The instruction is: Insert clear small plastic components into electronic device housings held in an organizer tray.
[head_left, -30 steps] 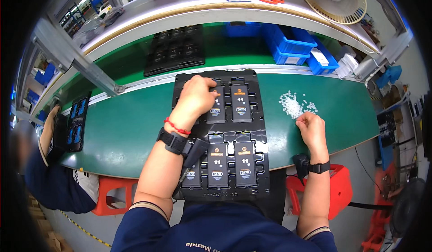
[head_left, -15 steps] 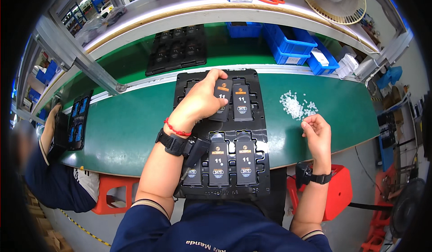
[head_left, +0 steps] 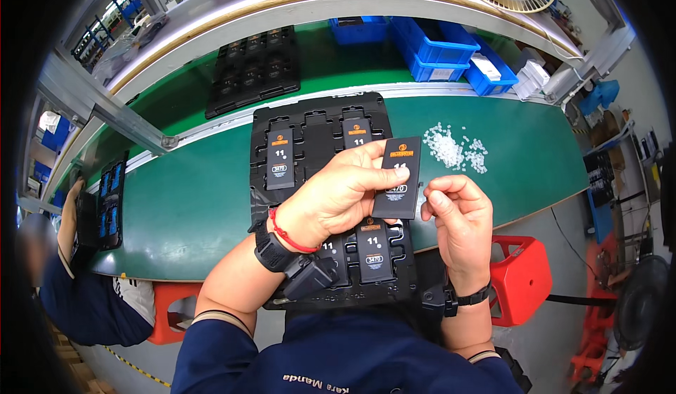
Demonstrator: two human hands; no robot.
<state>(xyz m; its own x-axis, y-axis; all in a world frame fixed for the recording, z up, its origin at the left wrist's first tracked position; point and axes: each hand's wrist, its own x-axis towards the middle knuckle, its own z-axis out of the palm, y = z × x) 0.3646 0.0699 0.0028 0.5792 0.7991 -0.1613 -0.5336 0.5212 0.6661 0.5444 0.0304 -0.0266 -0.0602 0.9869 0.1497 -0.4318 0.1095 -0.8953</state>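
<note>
My left hand [head_left: 345, 193] grips a flat black phone battery [head_left: 399, 154] by its left side, thumb across its printed face, lifted above the tray. My right hand [head_left: 461, 214] is closed in a pinch close by the battery's lower right edge; what its fingertips hold is too small to make out. Under both hands lies a black moulded tray [head_left: 262, 130] with more batteries in its pockets, among them one battery [head_left: 280, 172] at upper left and another battery [head_left: 375, 257] near the front. My left hand and forearm hide part of the tray.
Small translucent white pieces [head_left: 445, 147] lie scattered on the green table [head_left: 186, 204], right of the tray. Behind stand blue bins [head_left: 440, 52] and a further black tray [head_left: 253, 73]. A co-worker's arm [head_left: 68, 218] is at far left beside a tray [head_left: 111, 204] of blue items.
My left hand has lifted the battery out of the tray and brought it nearer and to the right. My right hand has moved from beside the white pieces to the battery's edge.
</note>
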